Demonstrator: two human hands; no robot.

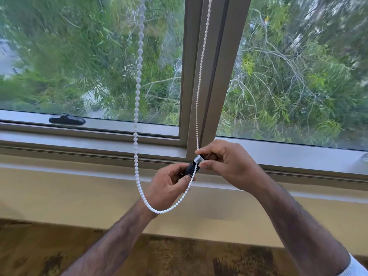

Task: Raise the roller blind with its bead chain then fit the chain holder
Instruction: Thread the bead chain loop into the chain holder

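A white bead chain hangs in a long loop in front of the window, its bottom curve draped below my left wrist. The chain's right strand runs down along the window post into a small black chain holder with a clear end. My left hand grips the holder's lower black body. My right hand pinches its upper clear end and the chain there between thumb and forefinger. The roller blind itself is out of view above.
A grey window frame post divides two panes with trees outside. A black window latch sits on the lower left frame. A beige sill and wall run below, with dark wooden floor underneath.
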